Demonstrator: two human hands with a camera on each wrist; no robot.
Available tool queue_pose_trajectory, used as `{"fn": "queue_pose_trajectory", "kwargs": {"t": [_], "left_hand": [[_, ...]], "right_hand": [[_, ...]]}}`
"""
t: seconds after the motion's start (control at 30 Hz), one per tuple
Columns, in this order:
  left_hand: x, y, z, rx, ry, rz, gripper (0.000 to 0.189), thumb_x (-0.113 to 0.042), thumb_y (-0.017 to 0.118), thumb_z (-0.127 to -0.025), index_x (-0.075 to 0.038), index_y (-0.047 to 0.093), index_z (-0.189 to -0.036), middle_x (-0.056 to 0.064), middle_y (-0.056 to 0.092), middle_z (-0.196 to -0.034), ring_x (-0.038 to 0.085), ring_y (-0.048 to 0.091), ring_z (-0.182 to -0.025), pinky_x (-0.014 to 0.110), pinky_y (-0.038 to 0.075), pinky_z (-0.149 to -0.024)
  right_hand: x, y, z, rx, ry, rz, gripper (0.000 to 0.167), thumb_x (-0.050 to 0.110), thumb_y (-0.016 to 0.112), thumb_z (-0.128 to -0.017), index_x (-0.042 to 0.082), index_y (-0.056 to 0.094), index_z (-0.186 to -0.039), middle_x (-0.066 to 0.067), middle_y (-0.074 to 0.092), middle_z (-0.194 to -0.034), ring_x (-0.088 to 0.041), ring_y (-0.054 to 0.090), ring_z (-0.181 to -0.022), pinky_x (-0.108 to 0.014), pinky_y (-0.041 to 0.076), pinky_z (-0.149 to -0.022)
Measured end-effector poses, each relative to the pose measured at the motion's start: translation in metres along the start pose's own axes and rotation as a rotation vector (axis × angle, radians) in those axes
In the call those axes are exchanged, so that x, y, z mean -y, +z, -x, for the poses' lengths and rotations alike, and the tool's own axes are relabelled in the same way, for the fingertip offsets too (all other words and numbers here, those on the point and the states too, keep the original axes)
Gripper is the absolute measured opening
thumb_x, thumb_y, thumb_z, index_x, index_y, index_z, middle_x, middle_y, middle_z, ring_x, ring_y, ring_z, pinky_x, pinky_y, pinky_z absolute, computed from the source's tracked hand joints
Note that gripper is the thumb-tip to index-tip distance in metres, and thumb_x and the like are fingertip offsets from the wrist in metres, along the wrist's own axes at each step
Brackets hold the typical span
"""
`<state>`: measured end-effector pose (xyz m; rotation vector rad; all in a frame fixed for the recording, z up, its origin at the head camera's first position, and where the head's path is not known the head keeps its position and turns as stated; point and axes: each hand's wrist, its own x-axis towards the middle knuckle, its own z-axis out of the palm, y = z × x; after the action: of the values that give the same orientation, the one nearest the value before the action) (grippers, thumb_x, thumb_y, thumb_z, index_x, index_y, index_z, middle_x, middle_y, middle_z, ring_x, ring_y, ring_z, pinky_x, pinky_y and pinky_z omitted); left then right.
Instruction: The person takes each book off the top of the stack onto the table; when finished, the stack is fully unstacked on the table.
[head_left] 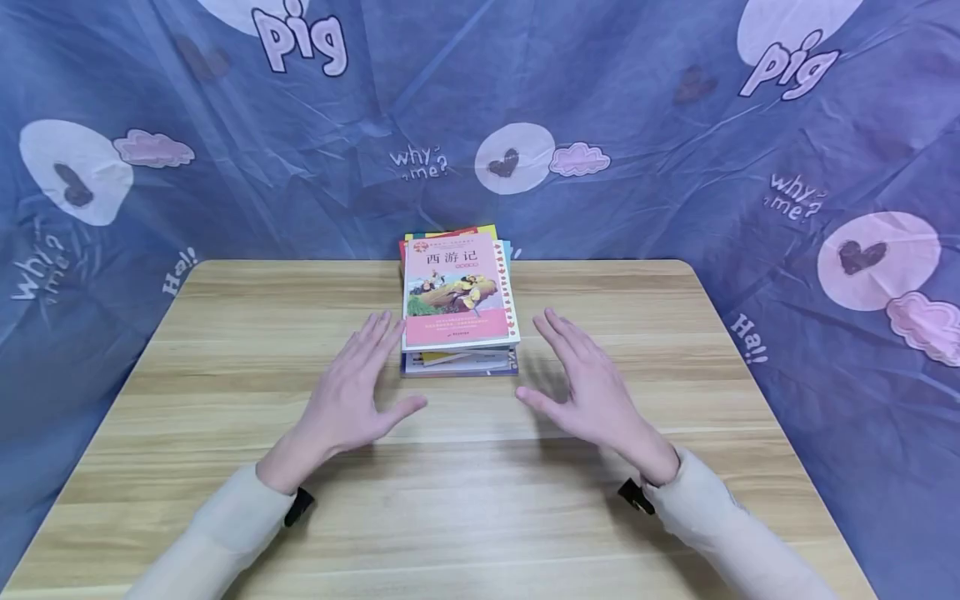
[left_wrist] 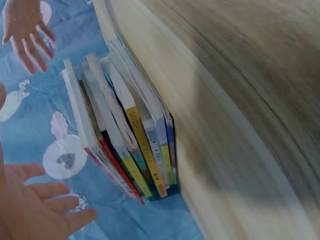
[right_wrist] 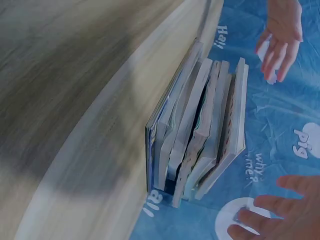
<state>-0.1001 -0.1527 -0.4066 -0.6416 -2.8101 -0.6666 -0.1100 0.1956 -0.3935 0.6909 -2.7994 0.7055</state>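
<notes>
A stack of several books point(left_wrist: 125, 135) lies near the far edge of the table, its edges not quite lined up. On top is a book with a pink and white illustrated cover point(head_left: 456, 287). My left hand point(head_left: 352, 392) hovers just to the left of the stack, fingers straight and thumb spread. To the right of it, my right hand point(head_left: 588, 383) mirrors that pose. Neither hand holds anything, and both appear apart from the books. The right wrist view shows the page edges of the pile point(right_wrist: 200, 130).
The stack sits on a wood-grain table point(head_left: 465, 517). Behind and beside the table hangs a blue printed cloth point(head_left: 637, 200). Both wrists wear small black devices, such as the one at the right sleeve point(head_left: 636, 497).
</notes>
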Motion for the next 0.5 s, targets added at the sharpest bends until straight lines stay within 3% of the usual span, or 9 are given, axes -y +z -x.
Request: {"fn": "queue_pose_trajectory", "kwargs": {"t": [0.17, 0.33, 0.4, 0.5], "left_hand": [[0.007, 0.001, -0.008, -0.021, -0.12, 0.172, 0.094, -0.051, 0.077, -0.092, -0.009, 0.034, -0.165, 0.014, 0.033, -0.173, 0.038, 0.034, -0.16, 0.063, 0.033, -0.131], [0.015, 0.003, -0.019, -0.053, -0.216, 0.388, 0.079, -0.035, 0.077, -0.097, -0.003, 0.042, -0.16, 0.02, 0.047, -0.163, 0.043, 0.053, -0.144, 0.061, 0.05, -0.119], [0.018, 0.004, -0.024, -0.063, -0.241, 0.48, 0.073, -0.028, 0.077, -0.097, 0.0, 0.045, -0.156, 0.023, 0.052, -0.158, 0.043, 0.06, -0.135, 0.057, 0.057, -0.113], [0.024, 0.006, -0.031, -0.068, -0.29, 0.583, 0.065, -0.023, 0.076, -0.099, 0.002, 0.05, -0.153, 0.025, 0.058, -0.15, 0.041, 0.065, -0.125, 0.049, 0.062, -0.108]], "right_hand": [[-0.004, 0.0, -0.01, 0.007, 0.091, -0.214, 0.083, 0.039, 0.075, -0.096, 0.01, 0.037, -0.163, -0.016, 0.038, -0.17, -0.041, 0.04, -0.155, -0.065, 0.035, -0.129], [-0.014, 0.003, -0.024, -0.012, 0.201, -0.509, 0.064, 0.021, 0.072, -0.101, 0.0, 0.046, -0.156, -0.024, 0.049, -0.16, -0.046, 0.053, -0.143, -0.06, 0.049, -0.121], [-0.018, 0.004, -0.03, -0.018, 0.26, -0.592, 0.057, 0.019, 0.069, -0.103, -0.002, 0.05, -0.152, -0.026, 0.054, -0.155, -0.044, 0.06, -0.136, -0.053, 0.054, -0.117], [-0.023, 0.006, -0.039, -0.01, 0.362, -0.708, 0.05, 0.018, 0.066, -0.105, -0.004, 0.054, -0.149, -0.029, 0.059, -0.148, -0.03, 0.069, -0.122, -0.037, 0.062, -0.109]]}}
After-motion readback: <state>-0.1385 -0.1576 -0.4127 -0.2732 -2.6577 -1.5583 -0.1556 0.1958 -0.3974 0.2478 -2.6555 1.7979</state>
